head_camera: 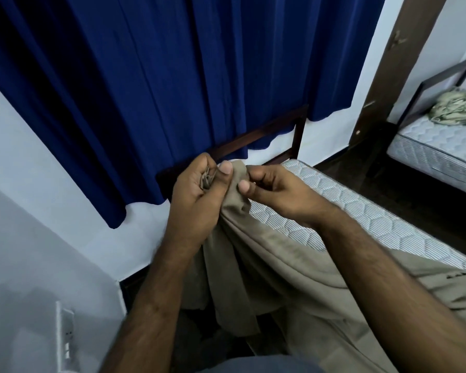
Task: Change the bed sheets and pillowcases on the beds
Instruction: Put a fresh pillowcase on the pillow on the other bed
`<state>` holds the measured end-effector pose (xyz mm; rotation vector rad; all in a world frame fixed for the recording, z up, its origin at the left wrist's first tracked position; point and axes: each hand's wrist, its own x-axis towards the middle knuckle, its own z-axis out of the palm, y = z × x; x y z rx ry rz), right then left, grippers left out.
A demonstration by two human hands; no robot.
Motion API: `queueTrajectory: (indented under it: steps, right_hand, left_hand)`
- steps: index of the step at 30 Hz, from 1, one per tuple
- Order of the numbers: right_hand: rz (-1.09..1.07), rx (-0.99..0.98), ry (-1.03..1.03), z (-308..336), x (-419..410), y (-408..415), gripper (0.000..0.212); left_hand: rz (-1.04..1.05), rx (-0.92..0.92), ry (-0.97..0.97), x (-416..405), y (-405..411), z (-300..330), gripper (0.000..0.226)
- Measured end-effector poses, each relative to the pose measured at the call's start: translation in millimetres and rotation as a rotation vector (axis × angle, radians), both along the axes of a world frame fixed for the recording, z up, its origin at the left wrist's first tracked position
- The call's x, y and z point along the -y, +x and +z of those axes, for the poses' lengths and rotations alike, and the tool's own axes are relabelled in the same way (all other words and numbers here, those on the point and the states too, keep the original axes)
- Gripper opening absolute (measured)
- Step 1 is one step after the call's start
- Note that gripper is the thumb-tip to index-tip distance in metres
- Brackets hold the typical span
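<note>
A beige bed sheet [288, 267] hangs from my hands and trails over the near end of a bare quilted mattress [361, 211]. My left hand [197, 192] grips a bunched edge of the sheet in its fist, thumb pressed on the cloth. My right hand [275, 187] pinches the same edge just to the right, thumb against curled fingers. Both hands are held up above the mattress's head end, in front of the dark wooden headboard [253, 141].
A dark blue curtain [145, 76] covers the wall behind the headboard. A second bed with a bare mattress [441, 146] and a crumpled patterned cloth [455, 106] stands at the right, past a brown post [396, 63]. A wall socket [65, 343] is at lower left.
</note>
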<state>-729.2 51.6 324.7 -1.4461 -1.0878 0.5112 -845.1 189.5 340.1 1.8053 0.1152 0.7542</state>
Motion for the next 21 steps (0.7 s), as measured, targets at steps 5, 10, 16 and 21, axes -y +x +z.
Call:
queueTrajectory:
  steps: [5, 10, 16, 21]
  right_hand:
    - [-0.344, -0.042, 0.316, 13.9, -0.5, -4.5, 0.041]
    - [-0.213, 0.275, 0.215, 32.1, 3.7, -11.0, 0.023]
    - [0.053, 0.161, -0.132, 2.6, 23.6, 20.6, 0.038]
    - [0.074, -0.026, -0.302, -34.0, 31.0, 34.1, 0.033]
  left_hand:
    - [0.075, -0.021, 0.237, 6.1, -3.5, 6.6, 0.038]
    - [-0.264, -0.122, 0.020, 8.9, -4.6, 12.4, 0.053]
    - [0.038, -0.030, -0.103, 3.3, -11.8, 13.9, 0.042]
    - [-0.061, 0.012, -0.623, 10.0, -11.5, 22.5, 0.032]
